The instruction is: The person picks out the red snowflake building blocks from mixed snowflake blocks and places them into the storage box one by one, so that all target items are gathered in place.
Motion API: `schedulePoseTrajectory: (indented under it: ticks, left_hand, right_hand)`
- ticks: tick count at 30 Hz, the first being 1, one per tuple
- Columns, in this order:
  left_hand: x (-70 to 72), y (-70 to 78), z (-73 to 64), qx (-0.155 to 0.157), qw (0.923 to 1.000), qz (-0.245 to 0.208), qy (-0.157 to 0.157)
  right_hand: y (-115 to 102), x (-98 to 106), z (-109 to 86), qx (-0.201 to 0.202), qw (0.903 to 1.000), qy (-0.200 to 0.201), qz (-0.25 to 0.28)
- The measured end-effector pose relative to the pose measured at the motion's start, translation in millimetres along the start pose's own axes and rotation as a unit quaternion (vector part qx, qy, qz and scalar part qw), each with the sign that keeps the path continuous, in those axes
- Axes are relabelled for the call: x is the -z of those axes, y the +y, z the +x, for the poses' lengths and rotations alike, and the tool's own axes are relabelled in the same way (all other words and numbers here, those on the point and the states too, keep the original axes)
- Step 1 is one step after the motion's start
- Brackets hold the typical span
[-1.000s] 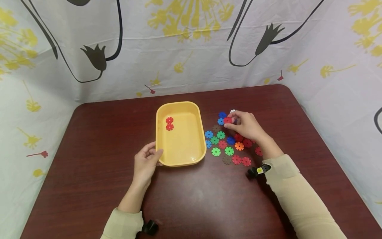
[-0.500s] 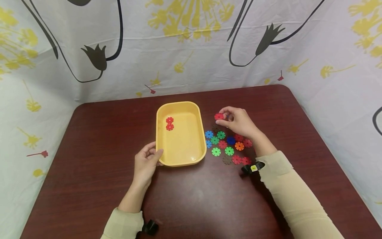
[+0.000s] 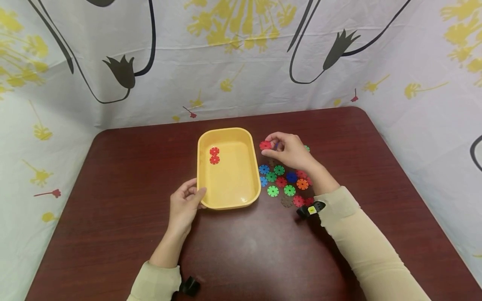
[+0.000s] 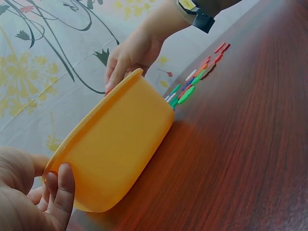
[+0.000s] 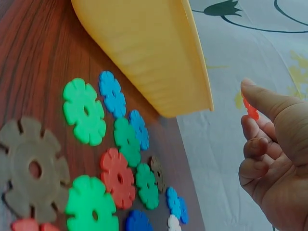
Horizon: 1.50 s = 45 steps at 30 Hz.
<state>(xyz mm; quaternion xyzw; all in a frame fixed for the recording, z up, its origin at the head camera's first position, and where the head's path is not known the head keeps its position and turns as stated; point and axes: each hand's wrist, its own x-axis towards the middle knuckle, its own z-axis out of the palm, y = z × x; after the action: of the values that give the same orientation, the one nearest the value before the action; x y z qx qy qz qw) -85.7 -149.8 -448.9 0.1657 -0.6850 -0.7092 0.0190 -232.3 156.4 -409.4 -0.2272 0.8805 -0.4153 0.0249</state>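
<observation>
Right hand (image 3: 289, 151) pinches red disc (image 3: 265, 145), just right of yellow tray (image 3: 230, 182); left hand (image 3: 183, 205) grips tray's near left corner.

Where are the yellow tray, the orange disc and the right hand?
Yellow tray (image 3: 232, 177): head view, inside floor.
Orange disc (image 3: 302, 186): head view, near its middle.
Right hand (image 3: 290, 151): head view, back of hand.

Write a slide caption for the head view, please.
Left hand grips a yellow round-cornered plastic tray; right hand pinches a red notched plastic disc beside it.
</observation>
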Motion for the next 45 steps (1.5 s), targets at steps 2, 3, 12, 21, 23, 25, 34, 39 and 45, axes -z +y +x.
schedulePoseTrajectory:
  ticks: [2,3,12,21,23,25,34,39,45]
  left_hand:
    - [0.1,-0.2,0.1,0.000,1.0000,0.000,0.000]
    - [0.2,-0.3,0.2,0.001,1.0000,0.001,0.001]
    - [0.3,0.1,0.0,0.004,1.0000,0.002,0.001]
    - [0.3,-0.6,0.2,0.003,1.0000,0.004,0.001]
    - [0.4,-0.9,0.3,0.002,1.0000,0.006,0.001]
    - [0.5,-1.2,0.3,0.002,1.0000,0.007,0.000]
    - [0.4,-1.5,0.1,-0.001,1.0000,0.001,0.002]
    - [0.0,-1.7,0.3,-0.003,1.0000,-0.002,0.001]
    - [-0.5,-2.1,0.3,-0.002,1.0000,-0.003,0.002]
  right_hand:
    - [-2,-3,2.3,0.002,1.0000,-0.005,0.002]
    - [-3,-4,3.4,0.003,1.0000,-0.007,0.003]
    - [-12,-18,14.3,0.026,0.9992,-0.026,0.017]
    - [-23,-32,22.4,0.048,0.9976,-0.043,0.027]
    - [-25,-35,23.9,0.052,0.9972,-0.047,0.027]
    - [-27,-38,25.3,0.055,0.9969,-0.049,0.027]
    - [-36,-49,29.5,0.041,0.9971,-0.058,0.026]
    - [-38,-53,32.2,0.043,0.9970,-0.062,0.019]
    - [-41,-56,36.2,0.060,0.9963,-0.060,0.013]
